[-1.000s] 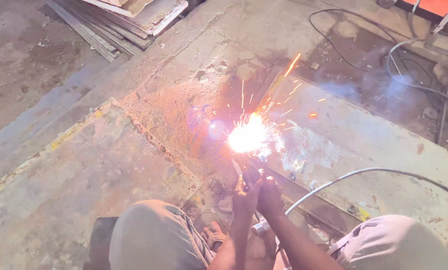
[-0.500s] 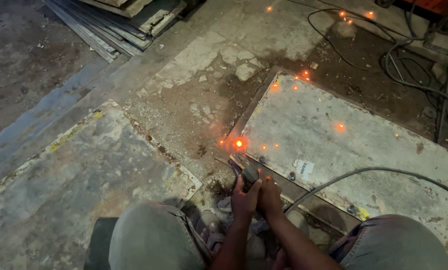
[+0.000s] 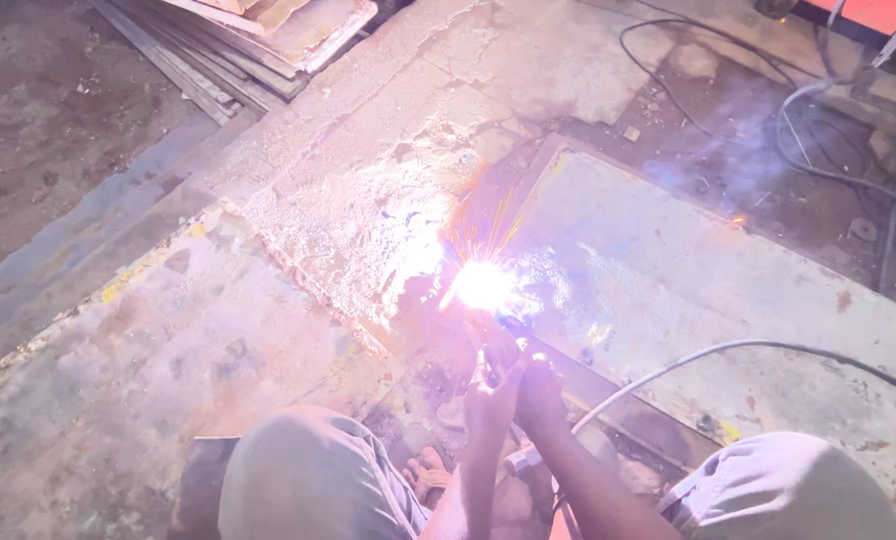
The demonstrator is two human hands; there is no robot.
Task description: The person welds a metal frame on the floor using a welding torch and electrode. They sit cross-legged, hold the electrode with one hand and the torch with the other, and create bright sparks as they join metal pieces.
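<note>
- White-blue arc (image 3: 483, 285) burns at the near corner of the metal plate (image 3: 688, 290), where half a second ago only orange sparks glowed: welding has restarted
- Left hand (image 3: 490, 390) and right hand (image 3: 540, 392), fingers closed, grip the electrode holder (image 3: 508, 335) just below the arc
- Cable (image 3: 728, 350) trails right over the plate

A rough, stained concrete floor (image 3: 168, 330) carries everything — cracked, with faded yellow marks along its left side. A large flat metal sheet (image 3: 688, 290) lies directly on it at the right, its near edge framed by a dark bar. Stacked metal strips and boards (image 3: 258, 40) rest at the far-left corner. Dark cables (image 3: 808, 130) loop over the far-right corner — one pale cable (image 3: 758, 348) crosses the sheet.
</note>
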